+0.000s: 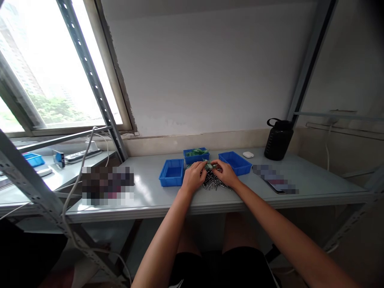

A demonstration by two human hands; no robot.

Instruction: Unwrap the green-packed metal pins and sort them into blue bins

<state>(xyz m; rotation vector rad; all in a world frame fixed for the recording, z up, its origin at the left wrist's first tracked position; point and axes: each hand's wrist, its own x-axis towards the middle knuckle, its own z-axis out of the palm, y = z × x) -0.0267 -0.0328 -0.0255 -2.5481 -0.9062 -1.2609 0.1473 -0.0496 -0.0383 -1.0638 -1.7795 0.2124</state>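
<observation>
My left hand [194, 176] and my right hand [225, 173] meet over a pile of metal screws [213, 183] near the front of the table. Between them is a crinkled green plastic bag [209, 165], with the curled fingers of both hands closed on its sides. Its lower part merges with the pile, and my fingers hide some of it. Behind my hands stands a small blue bin [196, 158] with similar green material [196, 152] in it. One blue bin [171, 173] sits left of my left hand, another blue bin [235, 163] just beyond my right hand.
A phone [277, 185], partly blurred out, lies to the right. Farther back are a black water bottle [279, 140] and a small white case [248, 154]. A metal shelf post [93, 80] and a hanging white cable [73, 192] stand at the left.
</observation>
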